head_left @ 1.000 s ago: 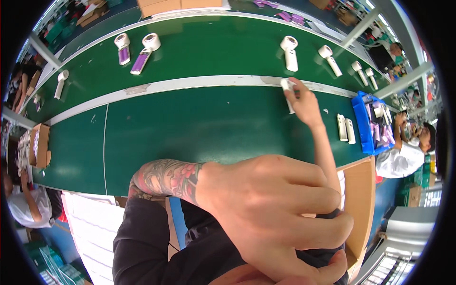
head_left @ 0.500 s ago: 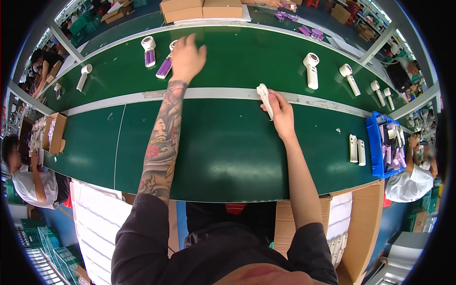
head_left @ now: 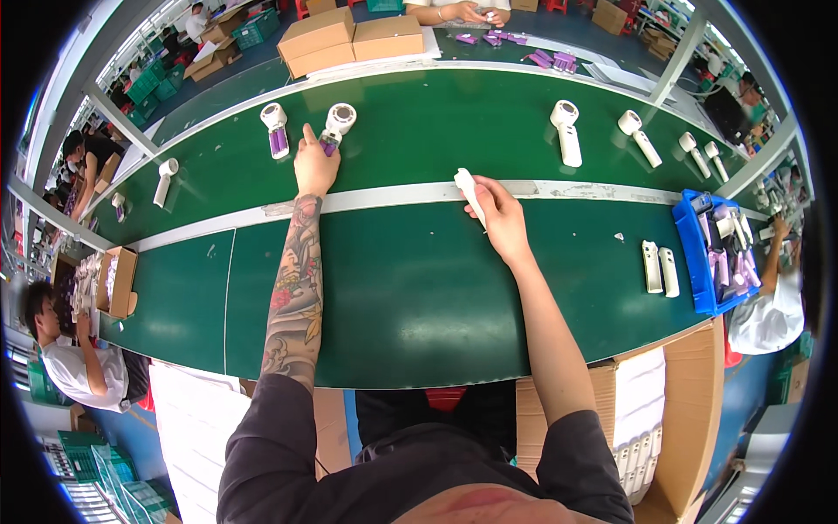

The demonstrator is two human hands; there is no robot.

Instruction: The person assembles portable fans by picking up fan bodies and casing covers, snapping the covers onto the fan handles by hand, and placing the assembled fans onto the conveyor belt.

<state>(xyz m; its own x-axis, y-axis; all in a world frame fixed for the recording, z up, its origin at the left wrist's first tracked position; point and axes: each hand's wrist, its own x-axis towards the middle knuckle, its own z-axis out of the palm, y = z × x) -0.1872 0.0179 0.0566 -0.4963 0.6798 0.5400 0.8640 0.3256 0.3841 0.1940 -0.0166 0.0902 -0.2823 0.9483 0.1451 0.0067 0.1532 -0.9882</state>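
Note:
My left hand (head_left: pixel 316 168) is on the lower handle of a white handheld fan (head_left: pixel 341 115) with a round head and purple cells in its opened handle. The thumb lies at the right side, the index finger at the left; the handle's lower end is hidden under the hand. Another such fan (head_left: pixel 274 118), purple cells showing, lies just left of it. My right hand (head_left: pixel 499 216) holds a slim white plastic handle shell (head_left: pixel 467 186), tilted over the pale strip, between thumb and fingers.
More white fans lie along the green belt, one right of centre (head_left: pixel 566 131). Two white shells (head_left: pixel 652 266) lie beside a blue bin (head_left: pixel 696 262) of mixed parts. A small carton (head_left: pixel 125 279) stands at the left. Cardboard boxes (head_left: pixel 321 44) stand beyond the belt; people work around.
My left hand has come down from the fan's head to its handle, and the fan has turned slightly. My right hand, still with the shell, has moved a little left. The view has shifted.

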